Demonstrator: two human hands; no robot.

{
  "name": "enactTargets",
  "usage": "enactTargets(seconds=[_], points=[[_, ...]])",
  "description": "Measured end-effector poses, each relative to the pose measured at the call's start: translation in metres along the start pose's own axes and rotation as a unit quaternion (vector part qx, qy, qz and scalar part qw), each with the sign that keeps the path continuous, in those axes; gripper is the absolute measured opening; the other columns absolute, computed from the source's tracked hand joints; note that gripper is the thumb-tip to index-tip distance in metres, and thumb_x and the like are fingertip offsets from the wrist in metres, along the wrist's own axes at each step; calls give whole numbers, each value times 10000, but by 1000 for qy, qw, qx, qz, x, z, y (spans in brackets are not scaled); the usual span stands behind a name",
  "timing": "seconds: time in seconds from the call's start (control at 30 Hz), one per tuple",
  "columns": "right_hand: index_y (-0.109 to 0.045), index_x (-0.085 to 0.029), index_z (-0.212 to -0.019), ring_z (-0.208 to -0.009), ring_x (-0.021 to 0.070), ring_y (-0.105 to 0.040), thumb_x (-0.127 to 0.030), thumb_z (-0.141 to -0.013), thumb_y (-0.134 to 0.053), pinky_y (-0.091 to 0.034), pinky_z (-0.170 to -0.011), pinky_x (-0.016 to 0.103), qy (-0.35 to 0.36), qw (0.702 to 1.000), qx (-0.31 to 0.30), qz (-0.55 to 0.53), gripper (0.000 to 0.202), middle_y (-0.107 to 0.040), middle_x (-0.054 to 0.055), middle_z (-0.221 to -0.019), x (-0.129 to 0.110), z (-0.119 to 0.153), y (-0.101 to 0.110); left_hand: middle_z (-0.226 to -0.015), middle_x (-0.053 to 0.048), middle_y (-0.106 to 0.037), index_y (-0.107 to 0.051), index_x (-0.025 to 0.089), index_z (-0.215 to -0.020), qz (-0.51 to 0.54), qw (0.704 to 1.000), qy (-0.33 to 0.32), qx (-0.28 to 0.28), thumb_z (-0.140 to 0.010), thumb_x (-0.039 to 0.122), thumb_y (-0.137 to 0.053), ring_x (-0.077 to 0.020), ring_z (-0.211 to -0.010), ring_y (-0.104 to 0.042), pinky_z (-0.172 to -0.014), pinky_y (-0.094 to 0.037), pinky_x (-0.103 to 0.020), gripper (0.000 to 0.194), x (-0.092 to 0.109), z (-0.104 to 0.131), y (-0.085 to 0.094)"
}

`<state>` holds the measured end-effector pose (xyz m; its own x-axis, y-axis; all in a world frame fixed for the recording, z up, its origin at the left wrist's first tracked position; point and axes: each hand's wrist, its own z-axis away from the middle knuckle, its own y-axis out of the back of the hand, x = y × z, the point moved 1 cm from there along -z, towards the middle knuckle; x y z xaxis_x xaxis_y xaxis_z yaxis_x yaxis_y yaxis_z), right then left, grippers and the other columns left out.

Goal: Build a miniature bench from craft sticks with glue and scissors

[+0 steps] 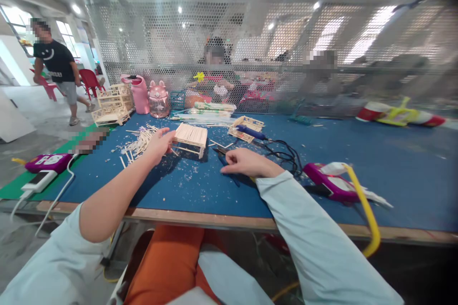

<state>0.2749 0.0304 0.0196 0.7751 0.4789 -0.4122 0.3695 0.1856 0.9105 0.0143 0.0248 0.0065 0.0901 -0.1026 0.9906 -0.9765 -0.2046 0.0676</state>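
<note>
My left hand grips the left edge of a small wooden stick model, whose top is a flat row of pale sticks on short legs. My right hand is closed around a pair of cutting pliers; the dark jaws point up and left, and a blue handle shows below the fingers. Left of the model lies a pile of loose sticks. Two or more single sticks rest between the model and the pliers.
A blue-handled glue gun or soldering tool leans on a stick frame, its black cord coiled nearby. Purple devices sit at right and left. Bottles, a larger stick model and a mesh screen stand behind. A person walks at left.
</note>
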Motion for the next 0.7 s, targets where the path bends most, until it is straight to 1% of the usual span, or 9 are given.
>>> enactTargets(seconds=[0.07,0.17,0.3,0.37,0.43,0.5,0.57,0.63,0.7], points=[[-423,-198,-531,-486,90,-378,-310,-652,-648,-254,-493,229,-12,999,-30,32,279,-445,-59,-475,1,4,0,-600,32,-553,-450,124,-1166,4,1000,13,12,-839,321,-499,-40,-372,-391,-388,-322,-159,386,0,-1,0],[-444,-202,-584,-516,101,-410,-205,-638,-614,-254,-499,230,-35,999,-3,37,178,-491,-44,-534,0,4,-5,-627,27,-564,-455,131,-1170,1,999,26,28,-826,293,-519,-46,-385,-394,-386,-316,-164,385,0,-1,0],[-449,-200,-602,-536,107,-422,-115,-581,-596,-261,-505,231,-52,998,33,30,171,-507,-33,-573,0,1,-10,-613,21,-570,-485,132,-1158,-11,999,30,37,-778,259,-562,-61,-390,-414,-391,-325,-181,408,1,-2,3],[-477,-200,-666,-550,112,-441,-162,-620,-603,-284,-517,229,-52,997,57,22,139,-521,-30,-597,3,0,-9,-608,24,-569,-502,137,-1135,-12,999,26,41,-755,259,-577,-67,-403,-432,-396,-324,-184,406,2,-3,6],[-492,-199,-760,-551,118,-456,-300,-708,-587,-314,-523,231,-55,992,109,-23,148,-524,-29,-604,6,-5,-3,-587,36,-552,-510,141,-1114,-5,999,19,41,-733,258,-587,-71,-413,-440,-397,-313,-182,406,5,-4,8],[-491,-196,-812,-552,122,-470,-434,-762,-543,-340,-522,234,-53,974,175,-132,249,-530,-25,-610,9,-14,4,-550,57,-517,-516,150,-1091,8,1000,12,27,-710,254,-592,-69,-402,-422,-392,-287,-179,403,8,-3,10],[-497,-197,-816,-581,127,-502,-493,-766,-534,-361,-521,234,-44,945,210,-245,302,-558,-10,-646,9,-27,10,-512,75,-478,-529,167,-1061,24,1000,7,-2,-690,252,-589,-60,-375,-376,-384,-255,-176,386,11,-2,12],[-511,-201,-817,-617,131,-540,-499,-779,-522,-382,-518,230,-38,936,191,-294,301,-596,10,-699,6,-40,11,-481,87,-442,-547,182,-1027,40,998,7,-39,-667,247,-584,-51,-353,-324,-379,-227,-175,368,14,1,13],[-524,-203,-819,-567,123,-540,-495,-808,-484,-386,-485,227,-44,932,151,-327,295,-606,11,-680,1,-47,6,-452,99,-391,-554,192,-1009,58,994,15,-93,-647,236,-584,-48,-344,-285,-372,-198,-172,366,16,5,14]])
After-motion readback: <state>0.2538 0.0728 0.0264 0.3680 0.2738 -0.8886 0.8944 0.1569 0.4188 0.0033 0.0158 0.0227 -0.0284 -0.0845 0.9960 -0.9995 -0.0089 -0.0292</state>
